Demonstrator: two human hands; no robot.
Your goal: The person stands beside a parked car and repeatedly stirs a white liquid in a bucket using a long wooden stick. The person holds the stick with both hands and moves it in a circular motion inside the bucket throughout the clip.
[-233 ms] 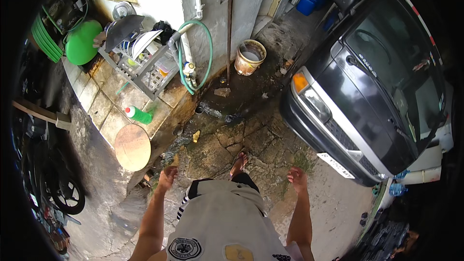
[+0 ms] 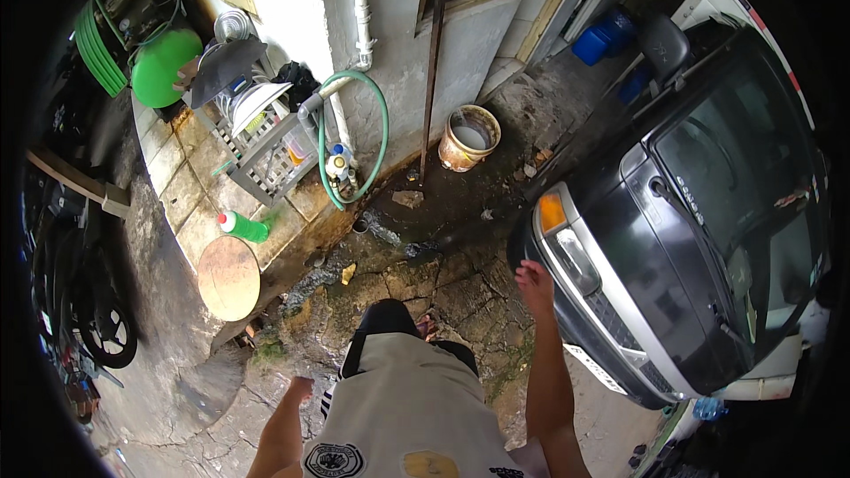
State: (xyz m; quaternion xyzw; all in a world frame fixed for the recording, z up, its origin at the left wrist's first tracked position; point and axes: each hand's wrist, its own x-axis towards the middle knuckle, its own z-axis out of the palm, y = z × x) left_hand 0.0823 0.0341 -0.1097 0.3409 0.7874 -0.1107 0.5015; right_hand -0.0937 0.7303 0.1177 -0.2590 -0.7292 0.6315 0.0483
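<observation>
My right hand [image 2: 534,286] hangs out in front at the right, near the dark vehicle's [image 2: 655,248] front bumper but apparently not holding anything; its fingers are loosely bent and apart. Down at my left side is my left hand [image 2: 303,388], small and foreshortened, its fingers too hidden to read. Cracked wet paving [image 2: 416,279] lies under me, with my bent knee covering part of it. Ahead by the wall stands a stained bucket [image 2: 469,139] with greyish liquid inside.
On the tiled ledge at left are a round wooden disc [image 2: 228,279], a green bottle [image 2: 243,227] and a grey plastic rack [image 2: 274,159] with dishes. A green hose [image 2: 386,124] loops by a wall pipe. Motorbikes [image 2: 97,327] line the far left; a rusty pole [image 2: 431,80] leans ahead.
My right hand has swung forward and my left hand back toward my side. A knee has come up ahead of my shirt, and the surroundings have shifted in view.
</observation>
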